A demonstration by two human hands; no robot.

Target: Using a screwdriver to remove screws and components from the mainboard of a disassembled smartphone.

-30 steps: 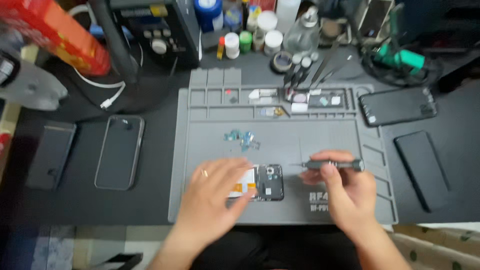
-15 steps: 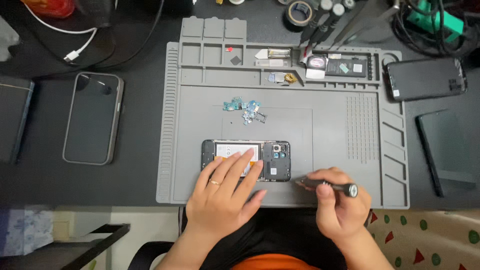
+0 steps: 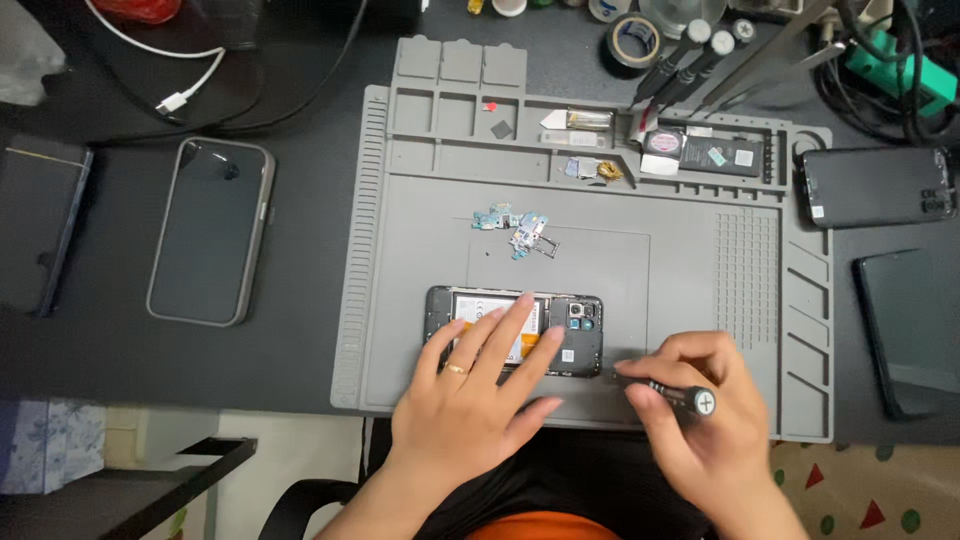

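Note:
An opened phone [image 3: 572, 330] with its back cover off lies on the grey repair mat [image 3: 680, 270], its battery and circuit board showing. My left hand [image 3: 470, 400] rests flat on it, fingers spread over the battery, a ring on one finger. My right hand [image 3: 700, 420] grips a small black screwdriver [image 3: 672, 393], its tip pointing left at the phone's right end. Small blue flex parts [image 3: 515, 228] lie on the mat above the phone.
A phone in a grey case [image 3: 210, 230] lies left of the mat, a dark device [image 3: 40, 220] further left. Two dark phones [image 3: 875, 187] [image 3: 910, 330] lie at the right. Mat trays hold small parts [image 3: 700, 152]. Tape roll [image 3: 634, 40], tools and cables sit behind.
The view has shifted and closed in on the mat. My left hand stays on the open phone. My right hand with the screwdriver has moved a little towards the phone's right end.

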